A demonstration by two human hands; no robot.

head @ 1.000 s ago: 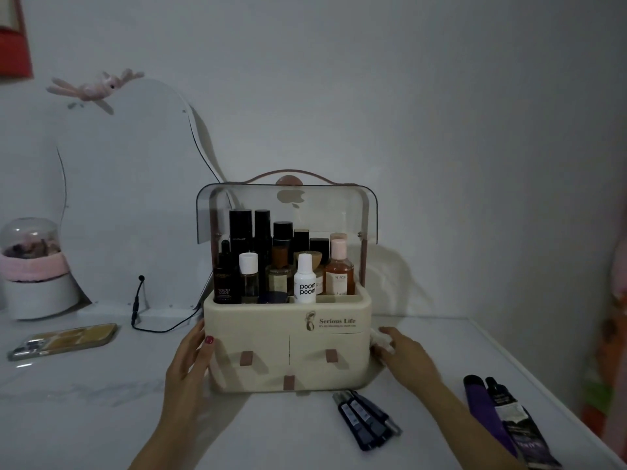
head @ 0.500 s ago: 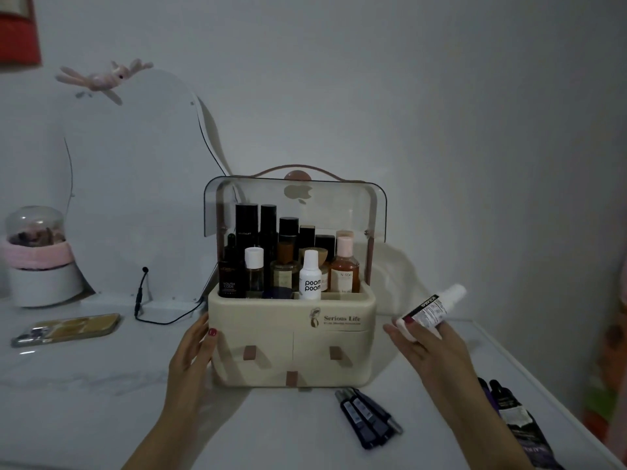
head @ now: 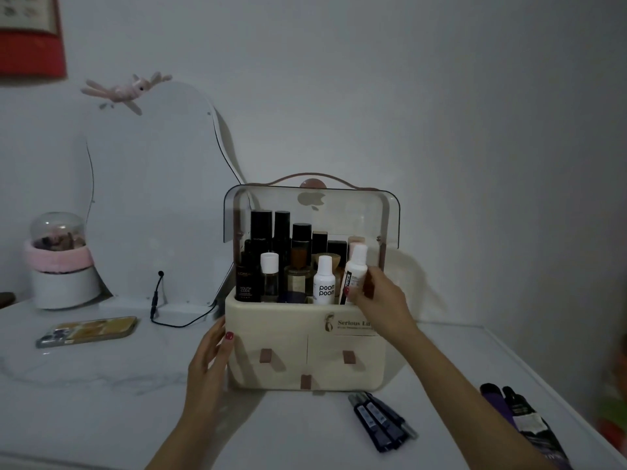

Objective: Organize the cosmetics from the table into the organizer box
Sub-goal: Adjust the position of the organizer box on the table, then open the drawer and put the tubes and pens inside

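The white bottle (head: 356, 273) stands tilted at the right front of the organizer's (head: 271, 334) open top tray, just beside the "poom poom" bottle (head: 324, 283). The right hand (head: 380, 296) has its fingers (head: 349, 293) wrapped around it. The left hand (head: 210, 357) lies flat and open against the organizer's left side, holding nothing. On the worktop (head: 101, 401), dark pens (head: 380, 420) lie in front, purple tubes (head: 522, 418) further right, a phone (head: 88, 330) off left.
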